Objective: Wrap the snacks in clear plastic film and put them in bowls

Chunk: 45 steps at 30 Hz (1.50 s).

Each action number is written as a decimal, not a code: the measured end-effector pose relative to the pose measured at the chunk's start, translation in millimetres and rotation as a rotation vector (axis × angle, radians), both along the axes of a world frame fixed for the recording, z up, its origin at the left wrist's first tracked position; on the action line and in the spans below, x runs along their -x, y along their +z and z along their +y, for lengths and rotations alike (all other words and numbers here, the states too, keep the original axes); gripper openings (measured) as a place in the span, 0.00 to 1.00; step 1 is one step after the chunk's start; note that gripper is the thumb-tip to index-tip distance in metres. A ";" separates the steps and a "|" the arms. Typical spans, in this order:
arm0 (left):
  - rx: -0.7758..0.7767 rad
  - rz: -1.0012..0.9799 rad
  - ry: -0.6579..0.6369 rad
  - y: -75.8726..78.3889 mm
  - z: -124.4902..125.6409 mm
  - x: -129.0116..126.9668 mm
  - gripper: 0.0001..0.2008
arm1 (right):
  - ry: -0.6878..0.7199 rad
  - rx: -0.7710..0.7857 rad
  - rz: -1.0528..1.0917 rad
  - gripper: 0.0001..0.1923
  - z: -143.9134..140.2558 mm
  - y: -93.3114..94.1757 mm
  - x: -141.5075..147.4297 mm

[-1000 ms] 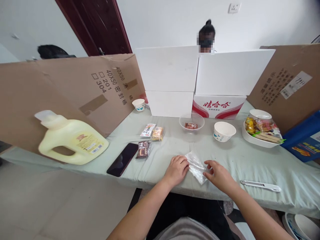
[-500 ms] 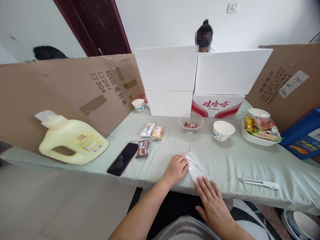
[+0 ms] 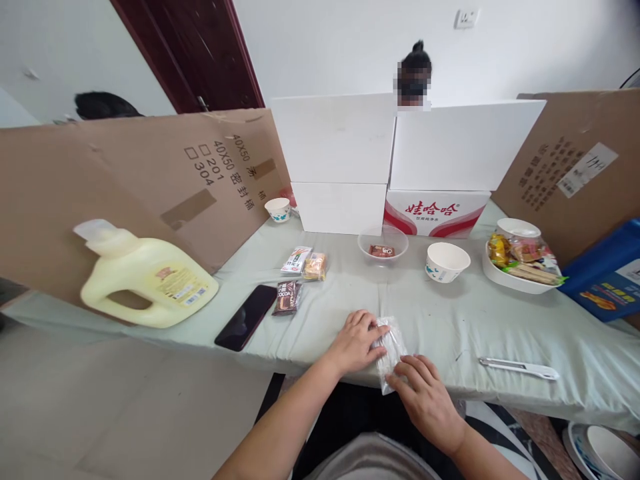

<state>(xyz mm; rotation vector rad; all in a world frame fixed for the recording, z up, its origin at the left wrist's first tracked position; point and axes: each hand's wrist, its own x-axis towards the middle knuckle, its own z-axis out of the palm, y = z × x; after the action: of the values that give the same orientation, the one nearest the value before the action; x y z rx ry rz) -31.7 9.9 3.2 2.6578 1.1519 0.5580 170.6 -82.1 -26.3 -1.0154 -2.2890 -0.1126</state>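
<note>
A thin clear plastic bag [image 3: 393, 340], folded into a narrow strip, lies at the table's front edge, its near end hanging slightly over. My left hand [image 3: 356, 343] grips its left side, with thumb and fingertips on the plastic. At the near right side, the curled fingers of my right hand [image 3: 425, 393] pinch the bag. Beyond my hands stands a clear plastic bowl [image 3: 383, 257] holding a small brown-red snack packet [image 3: 381, 251]. A white paper bowl [image 3: 447, 263] is to its right.
On the left are a phone [image 3: 246, 318], a cocoa snack [image 3: 287, 298], two small packets [image 3: 303, 262] and a yellow jug [image 3: 150, 283]. To the right lie a white utility knife [image 3: 519, 368], a snack-filled dish [image 3: 523, 280] and a blue container [image 3: 607, 273]. Boxes [image 3: 340, 207] line the back.
The bag has become narrower and its near end has come towards me. My right hand has gone from flat, spread fingers to a curled pinch; my left thumb now lies over the plastic.
</note>
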 end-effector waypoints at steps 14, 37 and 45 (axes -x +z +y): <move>0.127 -0.218 0.060 -14.9 6.1 5.3 0.37 | 0.036 0.444 -0.214 0.14 84.7 55.9 2.9; 0.112 -0.294 0.105 -10.3 5.0 4.2 0.22 | -0.168 0.286 -0.118 0.08 115.4 26.5 21.5; 0.121 -0.358 0.099 -6.8 6.9 5.3 0.14 | 0.154 0.289 0.073 0.09 68.2 52.6 0.8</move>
<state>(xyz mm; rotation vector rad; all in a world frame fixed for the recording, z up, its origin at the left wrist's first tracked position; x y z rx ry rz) -36.9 16.8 -3.6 2.2872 1.1690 0.9061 169.8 -14.0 26.3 -0.9603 -2.3501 0.3226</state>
